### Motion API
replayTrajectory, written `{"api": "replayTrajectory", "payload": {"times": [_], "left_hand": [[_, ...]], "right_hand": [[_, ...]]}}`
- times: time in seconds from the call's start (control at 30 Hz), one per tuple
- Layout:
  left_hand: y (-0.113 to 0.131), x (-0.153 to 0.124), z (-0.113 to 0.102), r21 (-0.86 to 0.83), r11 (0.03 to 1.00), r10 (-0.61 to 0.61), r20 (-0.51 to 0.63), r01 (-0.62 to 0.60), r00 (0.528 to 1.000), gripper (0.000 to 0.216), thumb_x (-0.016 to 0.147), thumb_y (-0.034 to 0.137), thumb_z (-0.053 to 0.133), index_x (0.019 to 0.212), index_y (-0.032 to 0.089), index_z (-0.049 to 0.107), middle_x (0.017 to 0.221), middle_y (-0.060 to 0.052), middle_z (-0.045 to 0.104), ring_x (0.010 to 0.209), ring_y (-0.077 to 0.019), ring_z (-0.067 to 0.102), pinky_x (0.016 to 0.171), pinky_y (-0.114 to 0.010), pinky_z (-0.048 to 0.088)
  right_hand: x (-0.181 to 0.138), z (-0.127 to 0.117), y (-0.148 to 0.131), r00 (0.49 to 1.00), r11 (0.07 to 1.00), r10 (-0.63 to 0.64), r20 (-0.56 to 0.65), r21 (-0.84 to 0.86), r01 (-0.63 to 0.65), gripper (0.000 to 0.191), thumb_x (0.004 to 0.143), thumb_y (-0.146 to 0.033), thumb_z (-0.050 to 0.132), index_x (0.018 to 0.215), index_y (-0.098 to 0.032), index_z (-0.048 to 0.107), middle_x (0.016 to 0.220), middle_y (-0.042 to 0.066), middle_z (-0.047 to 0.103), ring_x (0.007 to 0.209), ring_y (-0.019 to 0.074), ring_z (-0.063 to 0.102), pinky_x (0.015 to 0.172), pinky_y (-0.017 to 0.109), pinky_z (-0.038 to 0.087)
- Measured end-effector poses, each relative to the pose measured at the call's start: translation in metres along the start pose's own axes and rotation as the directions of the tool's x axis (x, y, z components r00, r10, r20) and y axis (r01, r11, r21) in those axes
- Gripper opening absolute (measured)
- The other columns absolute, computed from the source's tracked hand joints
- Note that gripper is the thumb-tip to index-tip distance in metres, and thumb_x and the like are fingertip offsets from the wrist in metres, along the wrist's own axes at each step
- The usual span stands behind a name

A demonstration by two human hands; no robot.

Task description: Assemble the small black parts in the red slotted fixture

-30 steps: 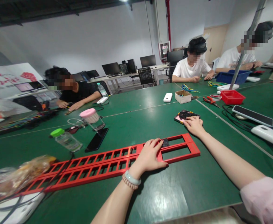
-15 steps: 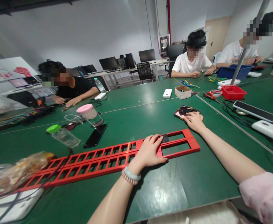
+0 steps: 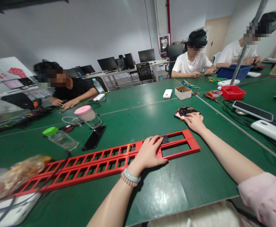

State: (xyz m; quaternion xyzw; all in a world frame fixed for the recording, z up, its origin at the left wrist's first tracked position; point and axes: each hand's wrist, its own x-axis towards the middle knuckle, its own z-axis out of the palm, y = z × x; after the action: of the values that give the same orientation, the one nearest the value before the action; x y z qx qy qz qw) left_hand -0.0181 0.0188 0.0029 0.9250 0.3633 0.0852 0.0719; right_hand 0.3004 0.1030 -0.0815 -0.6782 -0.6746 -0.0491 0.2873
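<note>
A long red slotted frame (image 3: 119,155) lies slantwise across the green table, with two rows of openings. My left hand (image 3: 149,151) rests on it with fingers spread, thumb along the near edge. Beside its fingertips, a small black piece (image 3: 165,139) sits in the far row, at the end of a longer opening. Farther right, my right hand (image 3: 194,122) reaches over the near edge of a shallow tray (image 3: 177,117) of small black parts (image 3: 186,111). Its fingers are stretched and slightly bent, with the tips partly hidden among the parts.
A phone (image 3: 94,138), a green-lidded jar (image 3: 63,140) and a pink-lidded jar (image 3: 88,116) stand beyond the frame. A plastic bag (image 3: 20,175) and cable cover its left end. Pliers (image 3: 212,98) and a red bin (image 3: 233,92) are at right. Several people sit across the table.
The whole view has shifted slightly left. Both hands keep nearly the same places, the left on the red frame and the right at the tray.
</note>
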Motion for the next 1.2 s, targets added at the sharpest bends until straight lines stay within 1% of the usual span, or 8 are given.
{"api": "replayTrajectory", "payload": {"times": [0.23, 0.47, 0.83, 1.1, 1.2], "left_hand": [[0.0005, 0.0002, 0.0002, 0.003, 1.0, -0.009, 0.003, 0.009, 1.0, 0.096, 0.06, 0.061, 0.067, 0.139, 0.017, 0.035, 0.141, -0.014, 0.037, 0.126, -0.034, 0.034, 0.106, -0.048, 0.028], [0.0009, -0.0002, 0.0, -0.01, 1.0, -0.009, -0.003, 0.009, 1.0, 0.095, 0.06, 0.061, 0.067, 0.139, 0.018, 0.035, 0.141, -0.013, 0.037, 0.126, -0.0342, 0.034, 0.106, -0.048, 0.028], [0.0008, -0.0016, 0.0007, -0.013, 1.0, -0.012, -0.013, 0.012, 1.0, 0.096, 0.058, 0.061, 0.068, 0.138, 0.019, 0.035, 0.141, -0.013, 0.037, 0.125, -0.034, 0.035, 0.105, -0.049, 0.029], [0.0018, -0.0023, 0.0005, -0.018, 1.0, -0.015, -0.011, 0.015, 1.0, 0.096, 0.058, 0.061, 0.068, 0.138, 0.02, 0.036, 0.141, -0.013, 0.037, 0.125, -0.0343, 0.034, 0.105, -0.05, 0.029], [0.0019, -0.0018, 0.0011, -0.021, 1.0, -0.016, -0.014, 0.015, 1.0, 0.096, 0.058, 0.06, 0.069, 0.138, 0.02, 0.036, 0.141, -0.013, 0.037, 0.125, -0.0343, 0.035, 0.105, -0.05, 0.029]], "right_hand": [[-0.0009, 0.0011, -0.0001, 1.0, 1.0, -0.004, -0.01, -0.005, 0.004, 0.034, 0.088, -0.04, 0.041, 0.099, -0.025, 0.071, 0.118, 0.006, 0.062, 0.112, 0.0304, 0.039, 0.089, 0.049, 0.026], [-0.0014, 0.0006, -0.0007, 1.0, 0.999, -0.025, -0.016, -0.033, 0.025, 0.032, 0.088, -0.035, 0.042, 0.097, -0.026, 0.071, 0.117, 0.006, 0.062, 0.112, 0.0282, 0.042, 0.089, 0.048, 0.025], [-0.0026, -0.0003, -0.0074, 0.998, 0.999, -0.038, -0.048, -0.026, 0.037, 0.03, 0.086, -0.037, 0.045, 0.092, -0.024, 0.071, 0.112, 0.008, 0.06, 0.109, 0.0267, 0.042, 0.088, 0.046, 0.028], [-0.0021, 0.0009, -0.0071, 0.999, 0.999, -0.046, -0.018, -0.026, 0.046, 0.031, 0.087, -0.034, 0.042, 0.093, -0.024, 0.071, 0.112, 0.008, 0.058, 0.104, 0.0239, 0.048, 0.088, 0.044, 0.031], [-0.0017, 0.0002, -0.0079, 0.999, 0.999, -0.047, -0.005, -0.025, 0.047, 0.032, 0.087, -0.036, 0.043, 0.092, -0.023, 0.071, 0.112, 0.009, 0.058, 0.104, 0.0244, 0.048, 0.088, 0.045, 0.03]]}}
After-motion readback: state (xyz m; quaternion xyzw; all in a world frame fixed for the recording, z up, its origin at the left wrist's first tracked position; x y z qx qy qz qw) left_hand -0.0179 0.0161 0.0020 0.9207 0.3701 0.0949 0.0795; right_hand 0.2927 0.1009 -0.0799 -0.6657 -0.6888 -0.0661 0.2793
